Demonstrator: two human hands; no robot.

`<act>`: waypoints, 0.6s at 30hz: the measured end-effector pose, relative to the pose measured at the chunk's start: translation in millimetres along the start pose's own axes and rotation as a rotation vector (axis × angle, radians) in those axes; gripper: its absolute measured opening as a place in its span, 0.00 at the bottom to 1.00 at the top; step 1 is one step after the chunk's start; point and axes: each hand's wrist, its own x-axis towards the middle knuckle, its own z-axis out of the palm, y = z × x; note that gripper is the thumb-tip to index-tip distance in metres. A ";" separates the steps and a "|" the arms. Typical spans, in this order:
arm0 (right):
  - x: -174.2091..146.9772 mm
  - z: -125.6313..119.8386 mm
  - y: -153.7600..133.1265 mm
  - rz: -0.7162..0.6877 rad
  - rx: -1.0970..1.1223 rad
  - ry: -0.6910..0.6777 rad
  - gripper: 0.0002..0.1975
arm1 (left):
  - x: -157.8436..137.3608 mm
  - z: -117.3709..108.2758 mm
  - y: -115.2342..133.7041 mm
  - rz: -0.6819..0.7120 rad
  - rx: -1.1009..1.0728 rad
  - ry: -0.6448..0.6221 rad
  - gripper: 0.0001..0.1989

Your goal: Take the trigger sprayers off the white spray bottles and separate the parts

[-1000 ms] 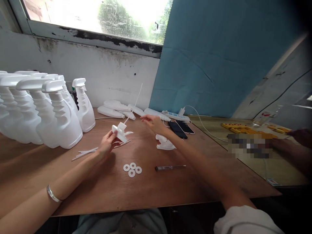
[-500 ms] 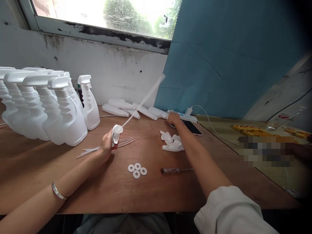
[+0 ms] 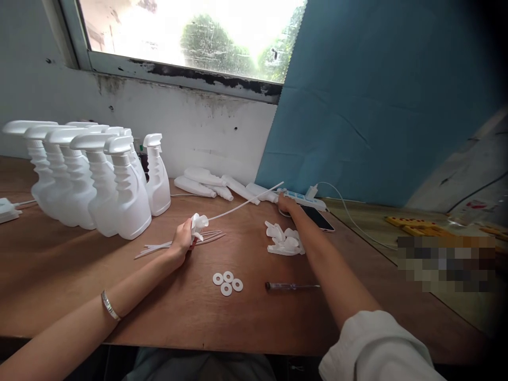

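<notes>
My left hand (image 3: 183,236) is closed around a white trigger spray head (image 3: 197,225). Out of the head a thin dip tube (image 3: 246,202) slants up to the right. Several loose tubes (image 3: 161,246) lie beneath that hand. At the back, my right hand (image 3: 286,203) has its fingers curled at the neck end of a white bottle (image 3: 261,191) lying on its side; the fingertips are partly hidden. Close to my right forearm sits a small heap of white spray heads (image 3: 283,239). Several white washers (image 3: 226,289) lie in front.
Upright spray bottles (image 3: 133,203) crowd the left side. More bottles (image 3: 194,186) lie by the wall. A power strip (image 3: 304,199), phone (image 3: 318,218) and screwdriver (image 3: 281,286) are at the right. Yellow pieces (image 3: 413,225) lie on the neighbouring table.
The view has tilted up and shifted left. In my left hand the spray head has tipped, and its tube has swung lower to the right. My right hand stays by the bottle's neck.
</notes>
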 end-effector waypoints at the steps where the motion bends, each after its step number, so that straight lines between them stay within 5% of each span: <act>1: -1.2 0.9 -0.6 0.002 0.027 0.006 0.16 | 0.3 -0.1 -0.6 -0.002 0.004 -0.004 0.16; 9: -7.2 -30.9 8.4 0.047 0.411 0.133 0.17 | -0.3 -3.0 5.7 0.005 -0.002 0.023 0.14; 18: -48.8 -111.9 -17.3 -0.137 1.306 0.333 0.09 | 6.7 -6.4 0.5 -0.003 -0.022 0.041 0.14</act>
